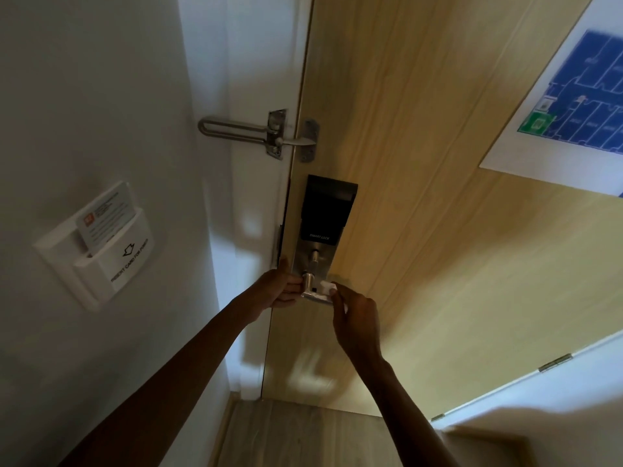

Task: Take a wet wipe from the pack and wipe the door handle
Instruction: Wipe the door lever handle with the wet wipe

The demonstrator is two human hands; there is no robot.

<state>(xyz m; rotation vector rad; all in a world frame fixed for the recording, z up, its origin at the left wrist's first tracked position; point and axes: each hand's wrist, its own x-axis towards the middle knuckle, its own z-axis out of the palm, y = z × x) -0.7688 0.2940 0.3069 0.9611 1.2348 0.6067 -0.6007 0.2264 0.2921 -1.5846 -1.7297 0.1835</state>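
right hand [354,310] presses wipe [328,287] on door handle [315,295]

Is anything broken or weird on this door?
Nothing looks broken or spilled. The right hand presses a white wet wipe on the door handle, and the left hand sits at the handle's other end. The swing latch above is folded back. A key card sits in its wall holder.

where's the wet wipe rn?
Head view, lower centre: wet wipe is in the right hand, pressed on the door handle below the smart lock.
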